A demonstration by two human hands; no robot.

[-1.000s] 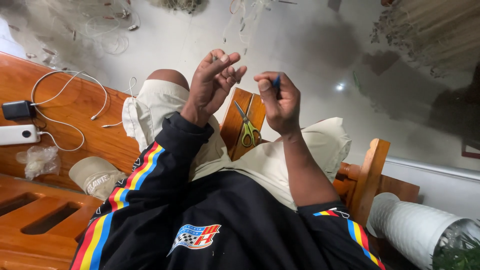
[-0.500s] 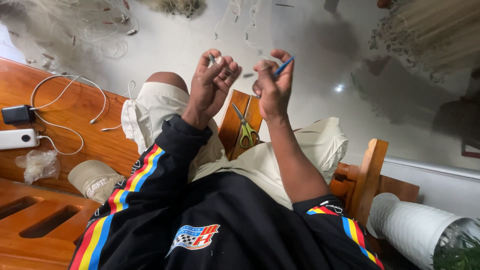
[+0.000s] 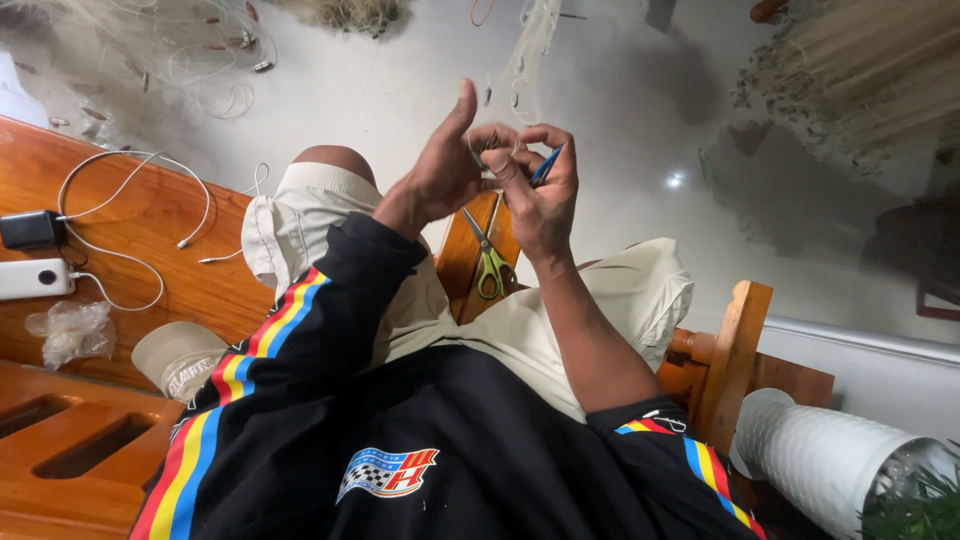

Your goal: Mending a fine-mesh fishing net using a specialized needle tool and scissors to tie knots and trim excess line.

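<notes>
Both hands have closed together since the earlier frame; the left hand (image 3: 440,170), thumb raised, pinches fine net thread at its fingertips; the right hand (image 3: 540,190) touches it, gripping a small blue tool (image 3: 546,165); yellow-handled scissors (image 3: 488,262) lie just below the hands on the wooden bench (image 3: 130,270).

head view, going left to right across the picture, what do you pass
black charger → crumpled clear bag → beige cap → left hand → green-handled scissors → right hand holding a blue tool → white ribbed pot
</notes>
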